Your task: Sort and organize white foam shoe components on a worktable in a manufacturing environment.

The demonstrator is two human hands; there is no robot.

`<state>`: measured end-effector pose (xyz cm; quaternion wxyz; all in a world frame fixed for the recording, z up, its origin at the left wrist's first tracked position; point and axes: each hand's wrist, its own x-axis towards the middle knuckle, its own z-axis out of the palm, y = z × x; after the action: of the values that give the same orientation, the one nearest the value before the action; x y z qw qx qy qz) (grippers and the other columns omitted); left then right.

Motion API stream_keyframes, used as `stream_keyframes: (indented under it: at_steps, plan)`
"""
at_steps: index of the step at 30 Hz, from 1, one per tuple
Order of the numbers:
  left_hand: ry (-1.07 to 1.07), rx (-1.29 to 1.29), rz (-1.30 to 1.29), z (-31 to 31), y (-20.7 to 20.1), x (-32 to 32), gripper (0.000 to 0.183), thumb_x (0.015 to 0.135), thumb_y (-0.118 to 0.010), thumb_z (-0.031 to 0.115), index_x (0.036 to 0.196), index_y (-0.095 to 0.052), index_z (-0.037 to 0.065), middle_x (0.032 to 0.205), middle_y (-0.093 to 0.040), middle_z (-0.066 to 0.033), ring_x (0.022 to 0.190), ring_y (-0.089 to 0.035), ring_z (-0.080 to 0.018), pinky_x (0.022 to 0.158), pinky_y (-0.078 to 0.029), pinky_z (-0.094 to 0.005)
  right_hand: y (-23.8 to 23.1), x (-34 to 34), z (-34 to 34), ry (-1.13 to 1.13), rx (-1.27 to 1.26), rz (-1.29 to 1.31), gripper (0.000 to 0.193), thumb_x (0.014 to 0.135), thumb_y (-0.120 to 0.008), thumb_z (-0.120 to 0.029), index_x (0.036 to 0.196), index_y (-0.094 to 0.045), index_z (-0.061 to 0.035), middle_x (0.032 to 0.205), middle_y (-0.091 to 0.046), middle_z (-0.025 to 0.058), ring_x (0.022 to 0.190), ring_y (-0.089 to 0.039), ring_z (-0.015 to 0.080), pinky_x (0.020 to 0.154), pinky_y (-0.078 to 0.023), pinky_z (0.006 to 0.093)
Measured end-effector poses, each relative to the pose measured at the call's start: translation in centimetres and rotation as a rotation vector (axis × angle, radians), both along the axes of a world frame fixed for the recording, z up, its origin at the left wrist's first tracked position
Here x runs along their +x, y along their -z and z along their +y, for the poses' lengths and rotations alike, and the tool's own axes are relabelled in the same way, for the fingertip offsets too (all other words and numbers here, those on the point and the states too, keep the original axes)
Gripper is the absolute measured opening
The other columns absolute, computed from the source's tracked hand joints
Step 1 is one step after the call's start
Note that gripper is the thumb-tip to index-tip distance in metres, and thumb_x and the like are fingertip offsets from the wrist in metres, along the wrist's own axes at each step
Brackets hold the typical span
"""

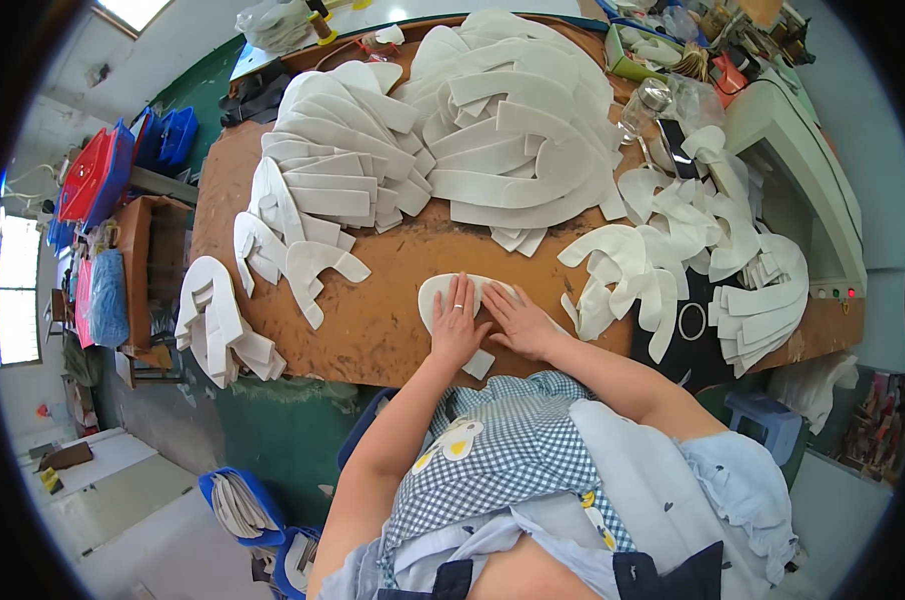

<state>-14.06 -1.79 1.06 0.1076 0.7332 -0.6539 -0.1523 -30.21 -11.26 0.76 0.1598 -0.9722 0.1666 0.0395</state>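
A white, U-shaped piece of thick, felt-like sheet (430,297) lies on the brown table in front of me, its curved end away from me. My left hand (457,322) rests flat on the curve, fingers stretched forward, a ring on one finger. Beside it my right hand (520,324) lies flat on the right part of the piece, fingers pointing forward and left. Both palms and fingers cover much of the piece. One of its ends (480,364) shows below the hands, near the table's front edge. Neither hand grips anything.
Large fanned piles of similar white pieces (528,120) fill the far table (393,340). Smaller stacks stand at left (211,300) and right (773,300), with loose pieces (613,260) nearer my right hand. A cream machine (803,150) with an opening stands at right, beside a phone (677,148).
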Motion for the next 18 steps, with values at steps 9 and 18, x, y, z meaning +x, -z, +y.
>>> stream_keyframes:
  at_steps: [9, 18]
  plan:
    - [0.075, 0.015, 0.121, 2.3, 0.7, -0.1, 0.081, 0.086, -0.060, 0.035, 0.147, -0.019, 0.002, 0.156, -0.015, -0.0126, 0.144, -0.011, -0.0275, 0.115, -0.010, -0.0495, 0.4, 0.2, 0.5, 0.155, -0.086, -0.095, 0.060, 0.087, -0.056, -0.031, 0.138, -0.038, -0.0038, 0.149, -0.029, 0.0158, 0.140, -0.024, 0.0286, 0.109, -0.027, 0.0453]
    - [-0.469, -0.131, 0.035, 6.1, 2.0, 1.0, 0.090, 0.085, -0.059, 0.047, 0.145, -0.017, -0.005, 0.152, -0.015, -0.0247, 0.142, -0.011, -0.0390, 0.113, -0.011, -0.0520, -0.7, 1.6, -0.2, 0.475, 0.175, -0.201, 0.063, 0.071, -0.073, -0.013, 0.126, -0.045, -0.0046, 0.125, -0.049, 0.0174, 0.119, -0.045, 0.0342, 0.096, -0.039, 0.0435]
